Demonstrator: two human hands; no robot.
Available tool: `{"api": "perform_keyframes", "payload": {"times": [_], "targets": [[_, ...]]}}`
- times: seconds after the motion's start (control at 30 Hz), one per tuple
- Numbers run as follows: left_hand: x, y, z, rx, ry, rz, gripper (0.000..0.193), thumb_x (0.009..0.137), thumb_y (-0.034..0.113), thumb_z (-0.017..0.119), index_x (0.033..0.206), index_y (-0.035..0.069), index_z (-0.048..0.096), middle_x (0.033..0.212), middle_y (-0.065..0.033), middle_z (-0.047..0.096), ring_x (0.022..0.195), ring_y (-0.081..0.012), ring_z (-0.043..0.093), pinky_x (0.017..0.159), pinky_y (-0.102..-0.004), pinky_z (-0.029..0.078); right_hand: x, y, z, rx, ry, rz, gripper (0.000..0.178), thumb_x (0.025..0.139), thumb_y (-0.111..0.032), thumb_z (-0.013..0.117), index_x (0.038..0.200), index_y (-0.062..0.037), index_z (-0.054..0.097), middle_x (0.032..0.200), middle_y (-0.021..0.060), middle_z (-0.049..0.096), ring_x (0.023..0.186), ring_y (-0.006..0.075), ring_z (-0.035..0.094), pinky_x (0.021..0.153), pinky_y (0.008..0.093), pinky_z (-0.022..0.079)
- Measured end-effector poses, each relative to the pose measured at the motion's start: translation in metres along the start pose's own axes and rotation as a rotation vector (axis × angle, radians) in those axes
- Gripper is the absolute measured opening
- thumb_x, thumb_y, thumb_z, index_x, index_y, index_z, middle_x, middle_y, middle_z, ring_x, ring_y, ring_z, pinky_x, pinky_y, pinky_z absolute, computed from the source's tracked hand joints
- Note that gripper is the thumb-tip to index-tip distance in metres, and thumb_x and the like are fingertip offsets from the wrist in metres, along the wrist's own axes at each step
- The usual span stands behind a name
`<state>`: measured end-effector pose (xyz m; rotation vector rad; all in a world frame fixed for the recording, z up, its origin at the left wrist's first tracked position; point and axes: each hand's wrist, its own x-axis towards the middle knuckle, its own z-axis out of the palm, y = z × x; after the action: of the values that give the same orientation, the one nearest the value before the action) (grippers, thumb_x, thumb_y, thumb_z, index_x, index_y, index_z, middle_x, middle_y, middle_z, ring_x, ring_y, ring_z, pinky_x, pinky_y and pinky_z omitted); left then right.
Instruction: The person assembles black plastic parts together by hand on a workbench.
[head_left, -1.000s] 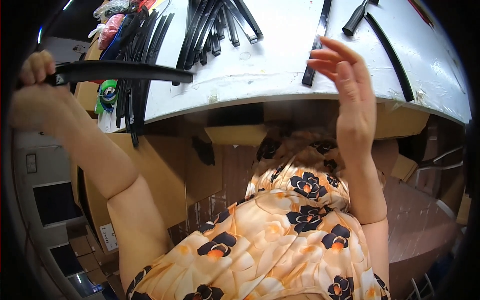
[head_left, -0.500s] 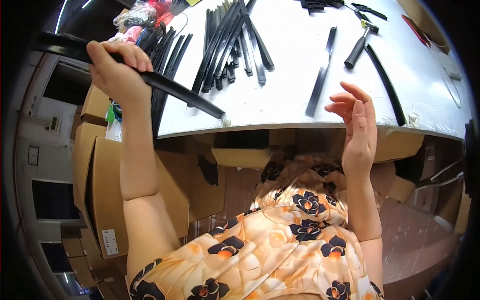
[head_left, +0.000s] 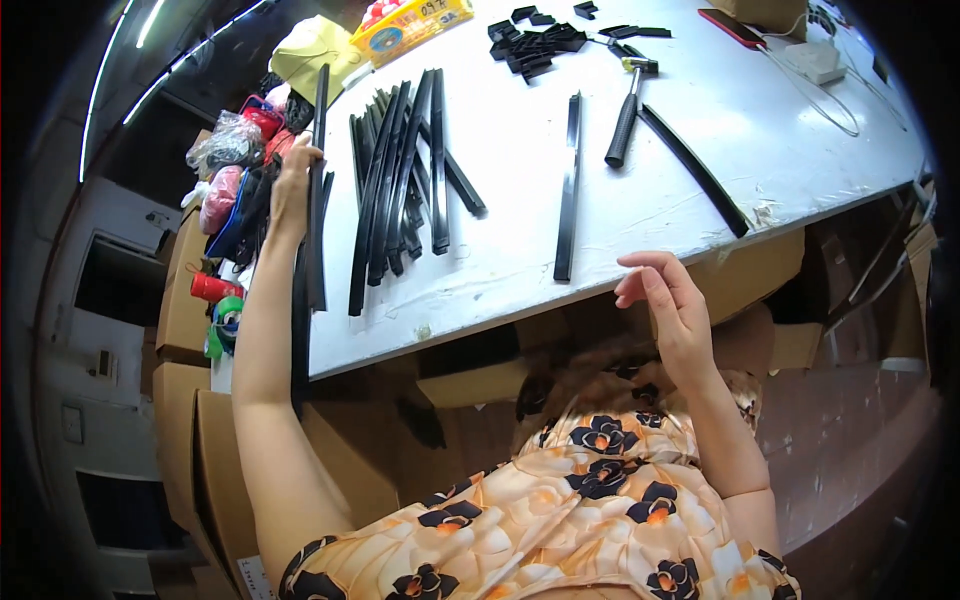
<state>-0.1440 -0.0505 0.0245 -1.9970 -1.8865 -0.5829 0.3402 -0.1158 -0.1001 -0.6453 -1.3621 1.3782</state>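
Observation:
At the left end of the table, my left hand (head_left: 291, 192) is closed around a long black plastic strip (head_left: 317, 240), which stands nearly lengthwise away from me. Further dark strips lie partly hidden beneath it. To its right is a loose heap of black strips (head_left: 392, 185), crossing one another. My right hand (head_left: 678, 312) hovers by the table's front edge, fingers loosely bent and apart, holding nothing. Nearest to it lies a single black strip (head_left: 568, 190). Farther right are a hammer (head_left: 624, 125) with a black handle and a curved-looking black strip (head_left: 697, 168).
Short black pieces (head_left: 535, 45) are piled at the back of the white table (head_left: 500, 265). A yellow box (head_left: 412, 30), bagged items (head_left: 225, 145) and a red roll (head_left: 215, 288) sit toward the left. A red phone (head_left: 732, 28) with a cable lies back right. Cardboard boxes (head_left: 185, 410) stand below.
My left hand has turned the strip from slanting across to pointing away, at the left end of the table. My right hand has lowered slightly. The view has shifted, showing more of the table's back.

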Motion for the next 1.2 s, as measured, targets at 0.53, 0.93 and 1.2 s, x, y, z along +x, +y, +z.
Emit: {"api": "perform_keyframes", "payload": {"times": [0.53,0.93,1.2], "targets": [[0.026,0.096,0.070,-0.026,0.121,0.043,0.020,0.092,0.016,0.049,0.104,0.007,0.062,0.096,-0.0139,0.066,0.080,-0.0315,0.065,0.069,-0.0385,0.053,0.074,-0.020,-0.083,-1.255,0.314,-0.219,0.020,0.089,-0.022,0.059,0.098,-0.0042,0.063,0.094,0.0106,0.061,0.087,0.0216,0.060,0.072,0.0338,0.049],[-0.022,0.266,0.117,-0.444,-0.255,-0.267,0.033,0.084,0.023,0.055,0.092,-0.009,0.054,0.091,-0.0275,0.059,0.086,-0.0406,0.060,0.082,-0.0413,0.049,0.082,-0.022,-0.075,-0.794,0.492,0.176,0.022,0.096,-0.024,0.046,0.102,-0.0023,0.048,0.081,0.0094,0.062,0.064,0.0173,0.062,0.061,0.0295,0.049],[-0.021,0.239,0.099,-1.055,0.222,-0.406,0.049,0.080,0.015,0.072,0.117,-0.004,0.046,0.080,-0.0089,0.059,0.059,-0.0096,0.056,0.048,-0.0199,0.044,0.013,-0.015,-0.052,-0.072,0.175,0.107,0.039,0.095,-0.007,0.041,0.133,0.0004,0.039,0.089,0.0042,0.055,0.071,0.0059,0.052,0.063,0.0196,0.045]]}}
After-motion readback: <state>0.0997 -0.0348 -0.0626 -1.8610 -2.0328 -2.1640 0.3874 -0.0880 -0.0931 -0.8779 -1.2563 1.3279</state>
